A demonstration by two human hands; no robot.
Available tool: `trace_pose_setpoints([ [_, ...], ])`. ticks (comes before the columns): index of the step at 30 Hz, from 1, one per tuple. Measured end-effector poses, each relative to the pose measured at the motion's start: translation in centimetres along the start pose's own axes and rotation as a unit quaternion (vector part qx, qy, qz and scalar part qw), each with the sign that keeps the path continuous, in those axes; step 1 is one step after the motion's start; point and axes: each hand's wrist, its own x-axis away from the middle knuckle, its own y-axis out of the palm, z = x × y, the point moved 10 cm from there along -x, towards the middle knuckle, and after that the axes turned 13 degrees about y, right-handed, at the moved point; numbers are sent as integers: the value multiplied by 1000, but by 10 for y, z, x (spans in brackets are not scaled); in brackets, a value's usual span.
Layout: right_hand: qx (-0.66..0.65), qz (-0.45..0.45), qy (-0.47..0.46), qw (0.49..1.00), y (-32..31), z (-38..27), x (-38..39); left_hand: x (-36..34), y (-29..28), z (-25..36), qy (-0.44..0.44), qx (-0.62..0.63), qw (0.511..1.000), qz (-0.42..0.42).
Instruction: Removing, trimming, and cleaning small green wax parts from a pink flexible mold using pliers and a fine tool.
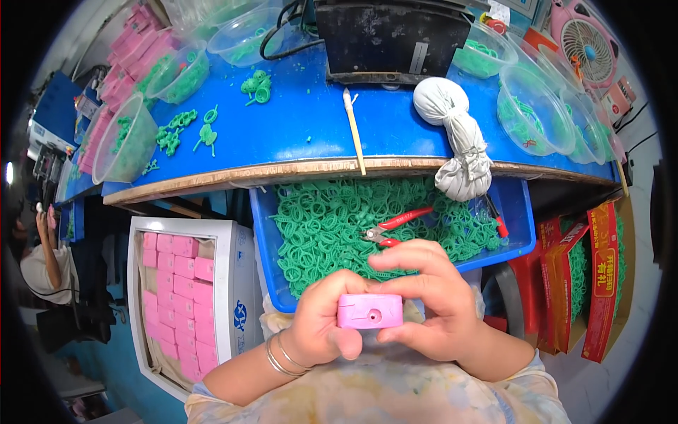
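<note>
A small pink block mould with a round hole in its facing side is held level in front of my body. My left hand is closed around its left end, the thumb below the lower edge. My right hand grips the right end with thumb and fingers, its index finger raised above the block. Just beyond my hands is a blue tray full of green ring-shaped pieces. Red-handled cutters lie on these pieces.
On the blue table are a black machine, a brush, a tied white cloth bundle and clear bowls. At left stands a white box of pink blocks; at right, red cartons. Another person sits far left.
</note>
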Motion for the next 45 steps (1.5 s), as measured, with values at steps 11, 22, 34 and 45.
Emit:
trace_pose_setpoints([
  [11, -659, -114, 210, 713, 33, 50, -13, -13, 40, 72, 314, -549, 772, -59],
  [22, -495, 42, 304, 813, -56, 37, -139, -30, 6, 132, 337, -306, 890, -19],
  [34, -572, -203, 219, 764, -40, 17, -71, -12, -50, 157, 266, -357, 881, 160],
  [45, -359, -377, 388, 760, 62, 40, 32, -12, 35, 127, 239, -625, 731, -134],
])
